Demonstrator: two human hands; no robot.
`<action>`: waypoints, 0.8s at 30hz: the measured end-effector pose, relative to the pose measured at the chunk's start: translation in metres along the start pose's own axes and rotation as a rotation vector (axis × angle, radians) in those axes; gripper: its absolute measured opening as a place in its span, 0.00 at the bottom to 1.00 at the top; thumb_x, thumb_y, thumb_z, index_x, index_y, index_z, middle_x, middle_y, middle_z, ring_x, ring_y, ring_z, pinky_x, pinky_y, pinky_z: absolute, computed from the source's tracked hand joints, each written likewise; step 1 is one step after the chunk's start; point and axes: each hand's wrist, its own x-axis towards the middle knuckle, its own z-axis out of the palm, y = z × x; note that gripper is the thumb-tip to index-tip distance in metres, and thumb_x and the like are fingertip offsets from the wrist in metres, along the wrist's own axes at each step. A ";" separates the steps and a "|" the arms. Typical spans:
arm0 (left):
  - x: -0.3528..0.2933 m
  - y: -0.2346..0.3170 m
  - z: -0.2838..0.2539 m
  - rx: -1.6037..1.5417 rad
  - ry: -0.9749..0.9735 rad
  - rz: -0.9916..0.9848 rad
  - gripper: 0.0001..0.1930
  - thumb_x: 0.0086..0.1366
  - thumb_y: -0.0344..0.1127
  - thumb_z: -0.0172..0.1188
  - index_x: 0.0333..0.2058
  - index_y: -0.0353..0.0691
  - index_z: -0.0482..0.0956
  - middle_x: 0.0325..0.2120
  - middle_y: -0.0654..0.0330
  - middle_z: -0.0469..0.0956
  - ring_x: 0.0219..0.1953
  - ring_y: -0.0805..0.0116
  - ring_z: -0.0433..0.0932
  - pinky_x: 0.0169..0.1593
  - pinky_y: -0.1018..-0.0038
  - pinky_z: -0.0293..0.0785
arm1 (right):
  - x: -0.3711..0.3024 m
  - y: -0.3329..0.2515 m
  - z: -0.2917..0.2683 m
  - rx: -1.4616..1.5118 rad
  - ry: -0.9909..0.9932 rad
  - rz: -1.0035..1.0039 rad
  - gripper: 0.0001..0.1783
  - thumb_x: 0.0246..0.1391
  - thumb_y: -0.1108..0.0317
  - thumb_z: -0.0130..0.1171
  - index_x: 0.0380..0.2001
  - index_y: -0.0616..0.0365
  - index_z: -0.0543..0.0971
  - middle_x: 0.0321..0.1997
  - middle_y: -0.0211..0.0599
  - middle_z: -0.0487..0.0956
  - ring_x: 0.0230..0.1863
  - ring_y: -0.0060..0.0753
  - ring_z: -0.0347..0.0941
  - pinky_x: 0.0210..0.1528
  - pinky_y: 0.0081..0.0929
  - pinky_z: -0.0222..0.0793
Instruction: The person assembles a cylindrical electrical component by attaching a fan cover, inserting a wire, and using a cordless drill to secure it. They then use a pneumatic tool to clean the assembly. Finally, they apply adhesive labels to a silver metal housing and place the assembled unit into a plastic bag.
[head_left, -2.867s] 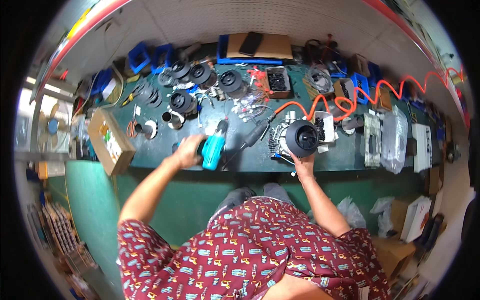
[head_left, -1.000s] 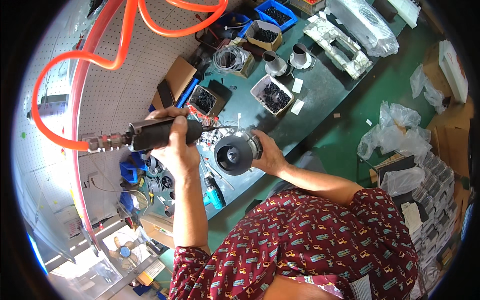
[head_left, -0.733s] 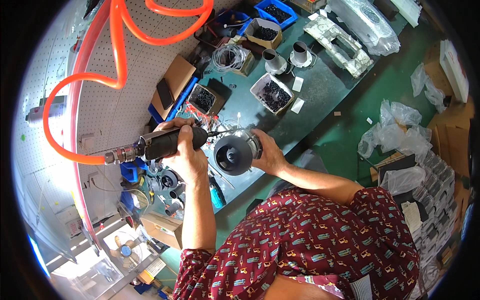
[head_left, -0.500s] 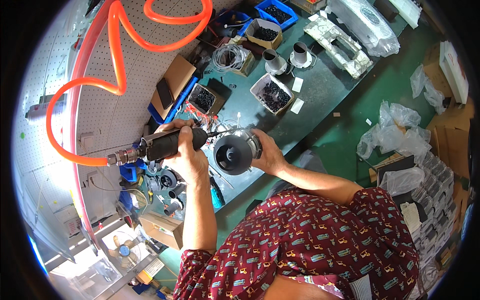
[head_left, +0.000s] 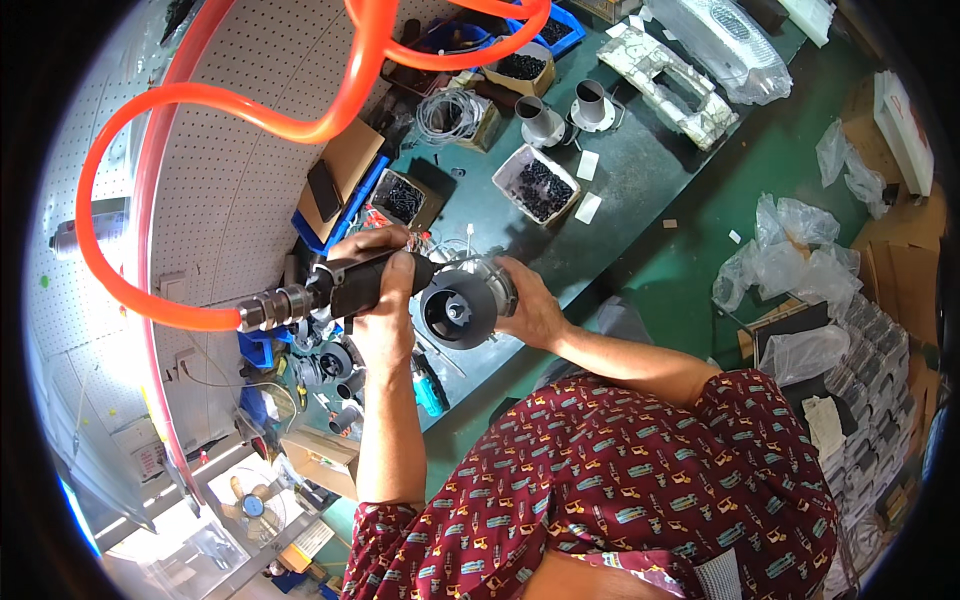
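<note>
My left hand (head_left: 388, 318) is wrapped round a black air screwdriver (head_left: 352, 288), whose metal coupling joins a coiled orange hose (head_left: 190, 314). The tool's thin bit points right, its tip at the upper side of a round motor-like unit with a dark cylindrical housing (head_left: 478, 298). Inside the housing's open mouth a small light hub shows. My right hand (head_left: 533, 308) grips the unit's metal flange from the right, fingers partly hidden behind it. Whether the bit sits in a screw is too small to tell.
On the green bench (head_left: 620, 190) stand a white box (head_left: 512, 203) of small black parts and two grey flanged cylinders (head_left: 541, 124) (head_left: 591, 105). A smaller carton (head_left: 428, 210) lies beyond my left hand. A teal-handled tool (head_left: 428, 392) rests at the near edge.
The screwdriver and my left hand have shifted right, toward the unit, and the tool looks more tilted. The orange hose has swung right and lower. My right hand still holds the unit.
</note>
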 end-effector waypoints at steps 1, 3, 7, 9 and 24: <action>-0.001 0.001 0.004 -0.005 0.015 0.018 0.16 0.57 0.25 0.63 0.46 0.38 0.74 0.40 0.52 0.80 0.49 0.58 0.80 0.63 0.56 0.72 | 0.000 0.000 0.000 0.009 -0.003 0.009 0.54 0.40 0.49 0.80 0.66 0.61 0.65 0.65 0.54 0.72 0.67 0.58 0.66 0.69 0.47 0.63; -0.003 0.001 0.014 -0.016 0.046 0.052 0.15 0.57 0.25 0.62 0.44 0.38 0.74 0.39 0.52 0.80 0.49 0.58 0.79 0.63 0.56 0.71 | -0.001 0.003 0.001 0.025 -0.010 0.028 0.54 0.41 0.49 0.79 0.67 0.61 0.65 0.66 0.54 0.71 0.68 0.59 0.65 0.69 0.48 0.63; 0.003 -0.005 0.002 -0.021 -0.031 0.083 0.11 0.56 0.24 0.61 0.38 0.39 0.73 0.36 0.52 0.78 0.46 0.56 0.79 0.62 0.53 0.73 | -0.003 -0.001 0.004 -0.012 -0.024 0.033 0.54 0.42 0.50 0.79 0.68 0.60 0.64 0.69 0.55 0.68 0.70 0.60 0.63 0.71 0.49 0.61; 0.003 -0.005 0.000 -0.024 -0.021 0.092 0.10 0.56 0.24 0.60 0.37 0.39 0.72 0.35 0.53 0.78 0.45 0.56 0.79 0.62 0.52 0.73 | -0.005 0.001 0.007 -0.011 -0.019 0.018 0.54 0.42 0.51 0.79 0.68 0.59 0.64 0.69 0.55 0.67 0.70 0.61 0.62 0.72 0.49 0.60; 0.008 0.009 0.001 0.043 -0.006 0.117 0.08 0.57 0.23 0.65 0.37 0.36 0.83 0.36 0.57 0.84 0.41 0.67 0.82 0.53 0.66 0.78 | -0.002 0.017 0.012 0.049 0.033 -0.072 0.51 0.40 0.61 0.79 0.66 0.65 0.65 0.59 0.53 0.77 0.61 0.50 0.74 0.64 0.39 0.69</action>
